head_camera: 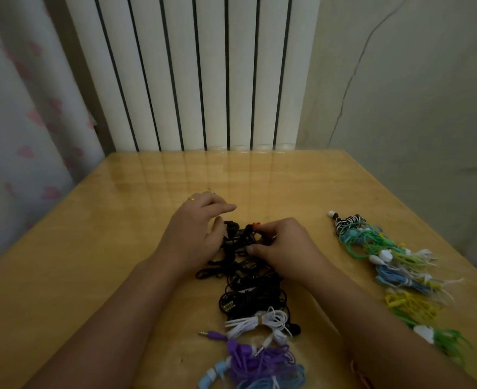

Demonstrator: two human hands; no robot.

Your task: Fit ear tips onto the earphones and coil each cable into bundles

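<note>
Item 1: wooden surface [125, 248], glossy, set against a white ribbed radiator [192, 71]; curtain w/ pink hearts [21, 122] at far left. Item 2: black earphone tangle [248, 279], centre of surface, loose pile of cables running from between the hands toward the viewer; a small orange-red bit [255, 224] shows at its far end. Item 3: left hand [195, 234], ring on one finger, index extended fwd, other fingers loosely curled, palm side against the left edge of the tangle; whether it grips a cable, cannot tell. Item 4: right hand [285, 248], fingers curled, fingertips pinching a black earbud/cable at the far end of the tangle, just beside the orange-red bit. Item 5: white coiled bundle [259, 322], tied at the middle, near edge of black pile. Item 6: purple earphones [257, 357] and light blue earphones [259, 380], nearest the viewer, overlapping. Item 7: row of finished bundles [394, 265] along right side, well apart from the hands: zebra-striped, green, blue, yellow, white.
</note>
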